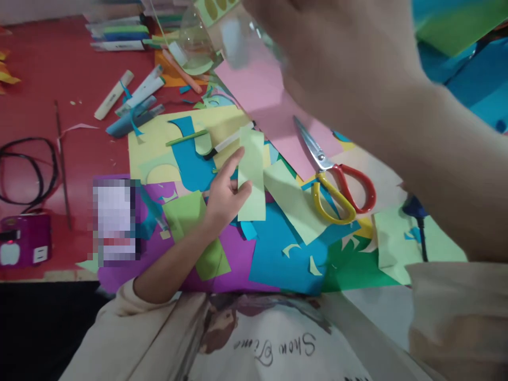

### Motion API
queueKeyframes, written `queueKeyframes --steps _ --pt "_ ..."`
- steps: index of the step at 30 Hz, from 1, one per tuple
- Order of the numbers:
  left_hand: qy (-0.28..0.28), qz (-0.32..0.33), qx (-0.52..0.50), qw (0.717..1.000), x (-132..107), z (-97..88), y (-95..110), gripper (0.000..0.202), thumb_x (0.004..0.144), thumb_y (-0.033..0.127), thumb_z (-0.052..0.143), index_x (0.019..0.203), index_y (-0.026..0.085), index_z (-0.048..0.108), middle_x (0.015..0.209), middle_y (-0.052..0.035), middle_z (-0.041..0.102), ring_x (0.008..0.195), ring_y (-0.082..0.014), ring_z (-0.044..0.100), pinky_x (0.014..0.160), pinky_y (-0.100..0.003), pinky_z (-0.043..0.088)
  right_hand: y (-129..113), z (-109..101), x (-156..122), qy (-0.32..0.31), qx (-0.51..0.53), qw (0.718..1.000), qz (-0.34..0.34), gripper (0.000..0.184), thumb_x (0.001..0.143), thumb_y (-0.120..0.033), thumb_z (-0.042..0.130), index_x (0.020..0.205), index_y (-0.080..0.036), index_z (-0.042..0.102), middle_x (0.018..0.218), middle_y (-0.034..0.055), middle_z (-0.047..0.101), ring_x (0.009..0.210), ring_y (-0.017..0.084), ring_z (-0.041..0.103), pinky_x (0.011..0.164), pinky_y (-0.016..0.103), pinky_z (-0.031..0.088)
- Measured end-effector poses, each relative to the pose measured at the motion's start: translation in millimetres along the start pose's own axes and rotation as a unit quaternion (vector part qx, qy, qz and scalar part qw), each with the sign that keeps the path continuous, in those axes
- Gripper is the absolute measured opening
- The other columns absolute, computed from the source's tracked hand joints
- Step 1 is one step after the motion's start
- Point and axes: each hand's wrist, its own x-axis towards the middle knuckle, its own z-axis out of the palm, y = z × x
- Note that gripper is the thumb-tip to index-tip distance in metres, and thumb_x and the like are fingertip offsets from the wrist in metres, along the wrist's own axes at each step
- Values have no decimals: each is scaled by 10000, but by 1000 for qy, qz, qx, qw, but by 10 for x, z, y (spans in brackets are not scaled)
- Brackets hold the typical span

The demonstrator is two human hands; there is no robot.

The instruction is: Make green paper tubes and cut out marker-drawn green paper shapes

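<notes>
My left hand (228,193) is closed on a pale green paper strip (252,177), thumb and fingers at its left edge. A second pale green strip (296,203) lies beside it on the right. My right hand (329,47) is raised large across the top of the view; its fingers are blurred and partly cut off by the frame edge. Near it are a whitish blurred object (234,42) and a clear rounded container (195,39); I cannot make out whether the hand holds anything. Scissors (321,161) with red and yellow handles lie partly open below my right forearm.
Coloured sheets and scraps, among them blue paper (286,259), purple paper (238,259) and pink paper (273,106), cover the red table (47,95). Several markers (115,95) lie upper left. A blurred-out phone (115,219), a purple box (37,241) and a black cable (29,140) sit left.
</notes>
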Motion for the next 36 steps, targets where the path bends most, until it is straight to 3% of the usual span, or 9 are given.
queueKeyframes --steps 2,4,8,11,15,21,24,29,36 --pt "-2 8 18 1000 -10 -22 -9 533 885 325 566 1393 392 420 1316 -66 564 435 -6 349 359 -191 283 58 -66 -405 -33 -275 957 -87 331 909 -134 363 742 -223 635 1254 -9 645 1347 332 413 916 505 430" --pt "-7 21 33 999 -17 -46 -16 532 900 351 550 1408 403 400 1337 -67 556 443 -19 352 370 -208 278 156 -93 -770 -57 -414 899 -130 245 856 -162 450 973 -219 657 1045 157 695 1121 394 602 918 596 418" --pt "-38 60 77 994 -30 -85 25 523 909 348 531 1415 390 404 1474 -84 450 480 -37 372 401 -231 324 412 3 -1254 -79 -370 910 -170 284 794 -241 511 1046 -157 611 887 172 701 767 331 665 704 507 525" --pt "-67 95 120 986 -46 -92 87 553 901 281 513 1435 355 388 1504 -92 413 595 -75 496 462 -225 401 558 114 -1376 -88 -337 926 -145 320 819 -244 517 1127 -186 583 1044 133 707 883 296 671 745 447 535" --pt "-110 113 126 980 -77 -79 123 593 886 246 515 1449 347 359 1470 -86 452 676 -106 577 513 -229 458 620 176 -1356 -101 -299 932 -177 369 826 -197 552 1190 -141 574 1124 151 692 981 294 657 796 428 532" --pt "-134 37 -41 989 -75 -48 116 633 867 397 590 1441 336 331 1415 -85 513 869 -171 667 609 -239 533 607 225 -1316 -100 -282 939 -171 321 829 -186 544 1147 -182 590 1080 125 716 953 284 667 738 412 524" --pt "-170 -26 -157 973 -36 -32 110 577 884 481 521 1411 330 342 1359 -88 575 700 -128 673 570 -249 542 612 255 -1323 -81 -274 944 -164 297 822 -206 550 1111 -161 596 1007 145 724 909 297 673 714 419 524" --pt "-182 -91 -254 945 18 -16 116 393 865 291 561 1251 273 489 1354 -74 594 459 -29 568 471 -214 492 612 250 -1325 -72 -272 942 -183 277 816 -201 557 1086 -154 601 1012 144 728 902 287 684 723 407 548" --pt "-143 -103 -283 943 22 -9 103 413 771 320 730 1148 229 590 1218 -60 649 588 -30 550 552 -176 499 586 207 -1372 -42 -278 937 -206 289 802 -161 578 1074 -68 603 1041 178 726 951 276 691 786 387 575"
